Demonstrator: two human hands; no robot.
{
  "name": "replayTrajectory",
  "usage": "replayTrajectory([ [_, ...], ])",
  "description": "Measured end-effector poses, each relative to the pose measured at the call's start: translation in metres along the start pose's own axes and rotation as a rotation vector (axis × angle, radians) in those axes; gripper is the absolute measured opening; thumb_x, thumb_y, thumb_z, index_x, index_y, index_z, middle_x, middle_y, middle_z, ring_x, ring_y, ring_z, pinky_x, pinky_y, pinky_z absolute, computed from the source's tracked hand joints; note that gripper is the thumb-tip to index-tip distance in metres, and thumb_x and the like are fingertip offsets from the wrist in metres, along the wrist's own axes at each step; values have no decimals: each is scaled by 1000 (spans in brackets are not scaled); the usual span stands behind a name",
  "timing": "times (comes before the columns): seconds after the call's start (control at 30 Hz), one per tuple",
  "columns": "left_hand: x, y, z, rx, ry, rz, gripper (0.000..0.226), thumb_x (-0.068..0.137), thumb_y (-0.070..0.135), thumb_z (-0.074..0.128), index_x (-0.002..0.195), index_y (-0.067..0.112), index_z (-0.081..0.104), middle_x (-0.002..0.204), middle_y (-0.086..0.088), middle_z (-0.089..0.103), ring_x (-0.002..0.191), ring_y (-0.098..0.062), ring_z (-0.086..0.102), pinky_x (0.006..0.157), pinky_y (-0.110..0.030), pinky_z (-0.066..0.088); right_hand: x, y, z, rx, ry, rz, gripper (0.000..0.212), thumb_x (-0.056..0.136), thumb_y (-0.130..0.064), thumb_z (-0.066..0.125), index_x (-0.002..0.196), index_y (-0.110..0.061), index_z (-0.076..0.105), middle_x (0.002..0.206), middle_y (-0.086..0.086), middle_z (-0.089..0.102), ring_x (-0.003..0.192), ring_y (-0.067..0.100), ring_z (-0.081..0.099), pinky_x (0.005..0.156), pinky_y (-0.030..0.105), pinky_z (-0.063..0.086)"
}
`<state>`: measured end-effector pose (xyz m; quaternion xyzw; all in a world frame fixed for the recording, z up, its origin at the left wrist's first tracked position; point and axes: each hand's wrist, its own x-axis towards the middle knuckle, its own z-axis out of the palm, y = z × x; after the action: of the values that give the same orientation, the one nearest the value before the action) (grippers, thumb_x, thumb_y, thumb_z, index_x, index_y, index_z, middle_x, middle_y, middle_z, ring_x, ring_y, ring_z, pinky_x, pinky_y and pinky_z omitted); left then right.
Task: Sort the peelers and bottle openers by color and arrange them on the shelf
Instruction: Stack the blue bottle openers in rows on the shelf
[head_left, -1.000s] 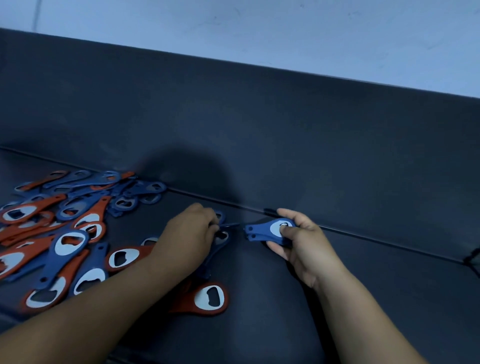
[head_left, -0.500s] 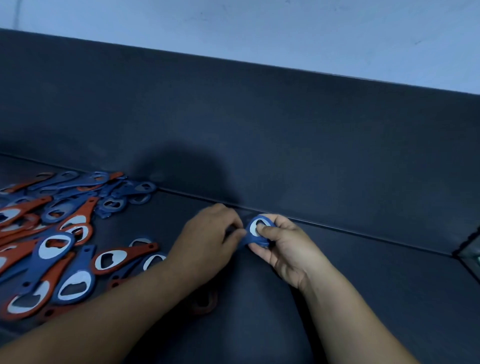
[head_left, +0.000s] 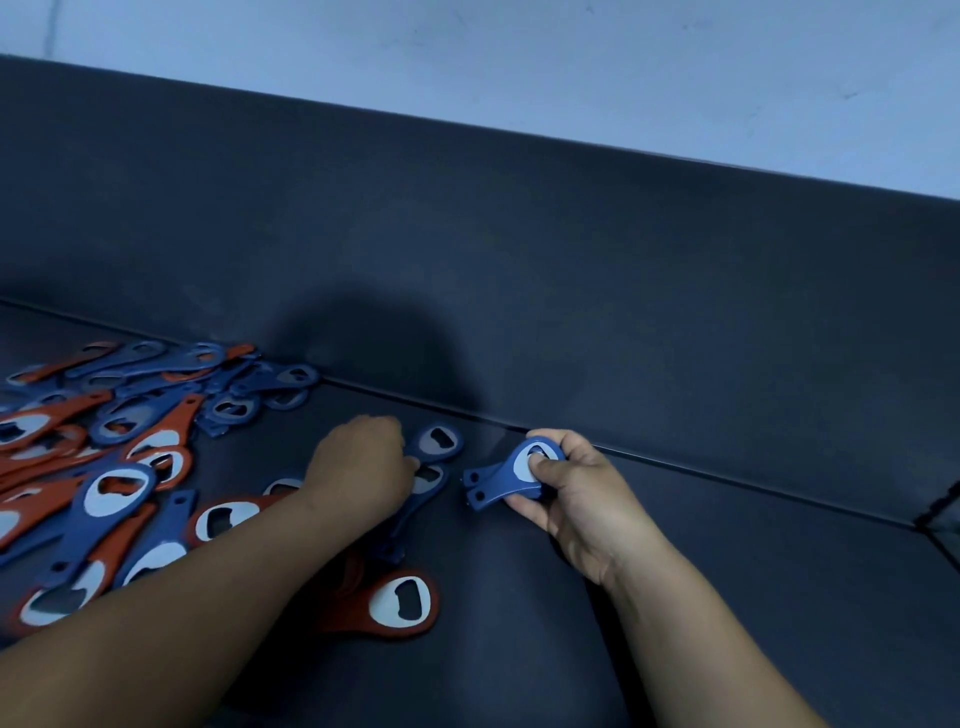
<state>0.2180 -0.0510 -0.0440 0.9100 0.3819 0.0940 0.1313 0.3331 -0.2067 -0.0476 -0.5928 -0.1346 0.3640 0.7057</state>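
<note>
Color sorting under way on the shelf (head_left: 675, 561): the right hand (head_left: 576, 499) grips a blue stack (head_left: 498, 480) by the back wall, while the left hand (head_left: 363, 467) curls its fingers onto another blue opener (head_left: 430, 480). The mixed pile (head_left: 104, 467) lies left. The likely next move is joining opener to stack, handles aligned.

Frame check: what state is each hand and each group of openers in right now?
Right hand: grips the blue stack, thumb on the top metal head.
Blue stack: held, handles pointing left.
Left hand: fingers curled over two blue openers; grip hidden.
Two blue openers: lying on the shelf.
Red opener: lying flat, untouched.
Mixed pile: red and blue jumbled, unsorted.
</note>
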Motion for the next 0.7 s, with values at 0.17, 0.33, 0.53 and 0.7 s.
replayTrajectory([
  [0.17,-8,-1,-9,-39,62,-7,17,95,26,53,101,12,60,103,-7,63,94,-23,57,70,-29,37,2,0,0,11,13,2,21,98,-1,44,96,-16,58,90,3,65,82,16,65,68,31,56],
  [0.33,-23,3,-8,-57,1,69,37,90,47,56,113,19,50,116,-5,55,107,-24,53,77,-29,39,2,1,1,-1,22,-3,21,98,-1,44,95,-16,58,92,4,65,84,16,65,66,30,56],
  [0.53,-16,11,-3,66,-105,86,67,83,66,50,142,37,37,136,-7,41,126,-28,37,100,-38,39,1,2,0,-14,20,-12,21,98,-1,44,96,-15,58,94,5,64,87,18,65,73,33,56],
  [0.7,-13,8,-4,124,-123,136,56,85,67,46,134,38,44,130,-7,41,124,-27,35,98,-39,37,1,2,2,-31,22,-20,20,98,-1,43,96,-15,57,96,5,64,89,18,64,73,33,56],
])
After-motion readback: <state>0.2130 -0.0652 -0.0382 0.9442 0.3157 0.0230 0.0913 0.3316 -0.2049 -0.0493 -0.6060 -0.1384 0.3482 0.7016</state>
